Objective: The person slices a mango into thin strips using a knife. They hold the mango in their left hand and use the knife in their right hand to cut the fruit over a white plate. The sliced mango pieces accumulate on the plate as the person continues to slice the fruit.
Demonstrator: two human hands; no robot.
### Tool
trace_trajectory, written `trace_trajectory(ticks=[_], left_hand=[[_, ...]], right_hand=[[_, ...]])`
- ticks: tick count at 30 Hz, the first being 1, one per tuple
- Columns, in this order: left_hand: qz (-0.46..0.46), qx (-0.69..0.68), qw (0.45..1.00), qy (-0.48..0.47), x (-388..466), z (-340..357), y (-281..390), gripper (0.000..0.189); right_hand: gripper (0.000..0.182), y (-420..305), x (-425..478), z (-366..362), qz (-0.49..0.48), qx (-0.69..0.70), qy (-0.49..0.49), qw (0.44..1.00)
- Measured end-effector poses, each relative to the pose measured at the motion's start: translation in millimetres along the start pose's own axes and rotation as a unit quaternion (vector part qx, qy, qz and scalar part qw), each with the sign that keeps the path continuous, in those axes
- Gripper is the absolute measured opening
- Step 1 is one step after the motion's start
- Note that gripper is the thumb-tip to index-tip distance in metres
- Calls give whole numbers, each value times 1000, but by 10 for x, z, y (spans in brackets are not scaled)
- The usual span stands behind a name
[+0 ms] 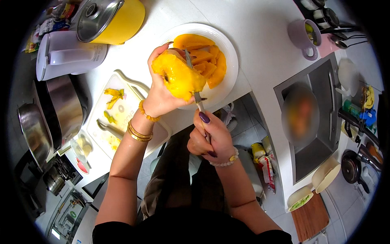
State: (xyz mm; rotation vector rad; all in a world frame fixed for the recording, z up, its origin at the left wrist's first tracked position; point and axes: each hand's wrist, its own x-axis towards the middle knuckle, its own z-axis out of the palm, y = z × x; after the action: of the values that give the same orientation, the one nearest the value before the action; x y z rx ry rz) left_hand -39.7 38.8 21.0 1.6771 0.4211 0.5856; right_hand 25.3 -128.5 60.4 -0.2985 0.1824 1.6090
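Note:
My left hand (160, 93) cups a peeled mango (178, 74), wet and yellow, above the near left part of a white plate (232, 61). Orange mango slices (218, 68) lie on that plate. In my right hand (210, 137) is the light handle of a knife (198, 99); its metal blade passes behind or into the mango, and its tip shows beyond the flesh. How deep the blade sits is hidden. To the left, a cream cutting board (100, 125) carries yellow-green peel scraps (114, 97) and a peeler-like tool with a pale handle (109, 129).
A yellow pot (129, 21) with a glass lid and a lilac pitcher (70, 56) stand at the upper left, steel pots (65, 106) below them. At the right are a lilac mug (300, 35) and a grey sink (317, 152) holding a blurred item. The counter edge curves near the plate.

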Motion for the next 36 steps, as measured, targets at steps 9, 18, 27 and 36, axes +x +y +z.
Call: trace_trajectory(ticks=[9,18,27,36], left_hand=[[-21,20,1000,3,-110,-30,-89,100],[-106,36,993,33,-325,32,-228,80],[-3,107,993,40,-141,-17,-217,96],[-26,176,984,19,-181,25,-189,96]], right_hand=[[29,84,6,99,-7,-15,30,999],[28,64,117,200,-20,-27,55,998],[27,68,145,303,-17,-71,89,993],[21,25,329,489,-54,-111,105,987]])
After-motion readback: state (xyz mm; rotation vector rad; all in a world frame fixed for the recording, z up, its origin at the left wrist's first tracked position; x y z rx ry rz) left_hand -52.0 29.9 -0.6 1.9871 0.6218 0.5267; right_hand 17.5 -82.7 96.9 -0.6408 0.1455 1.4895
